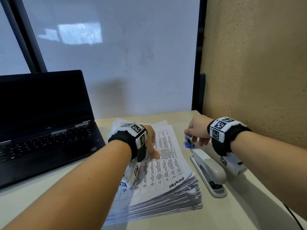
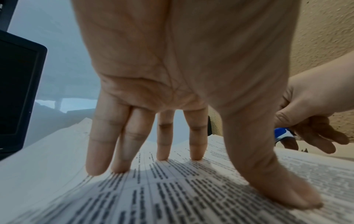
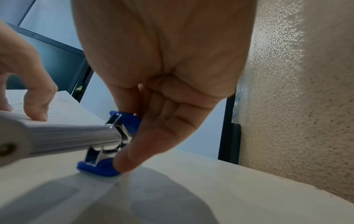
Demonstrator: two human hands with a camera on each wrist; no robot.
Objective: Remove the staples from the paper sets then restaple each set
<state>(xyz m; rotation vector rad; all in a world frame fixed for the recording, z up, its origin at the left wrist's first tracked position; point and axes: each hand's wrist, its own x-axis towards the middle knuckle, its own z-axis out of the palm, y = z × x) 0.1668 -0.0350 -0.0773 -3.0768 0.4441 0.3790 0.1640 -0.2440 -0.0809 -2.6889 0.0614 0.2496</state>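
Note:
A thick stack of printed paper sets (image 1: 167, 173) lies on the pale table (image 1: 240, 211). My left hand (image 1: 152, 146) presses on the top sheet; in the left wrist view its fingers (image 2: 195, 148) are straight, with their tips and the thumb on the print. My right hand (image 1: 194, 135) pinches a blue staple remover (image 1: 188, 142) at the stack's far right corner. In the right wrist view the staple remover (image 3: 114, 136) has its metal jaws at the corner's edge, and a thin staple (image 3: 116, 119) shows at the upper jaw. A white stapler (image 1: 209, 171) lies just right of the stack, under my right wrist.
An open black laptop (image 1: 41, 122) with a dark screen stands at the left. A frosted glass panel (image 1: 116, 63) backs the table, and a rough tan wall (image 1: 257, 63) closes its right side. A thin black cable (image 1: 294, 216) runs off the near right corner.

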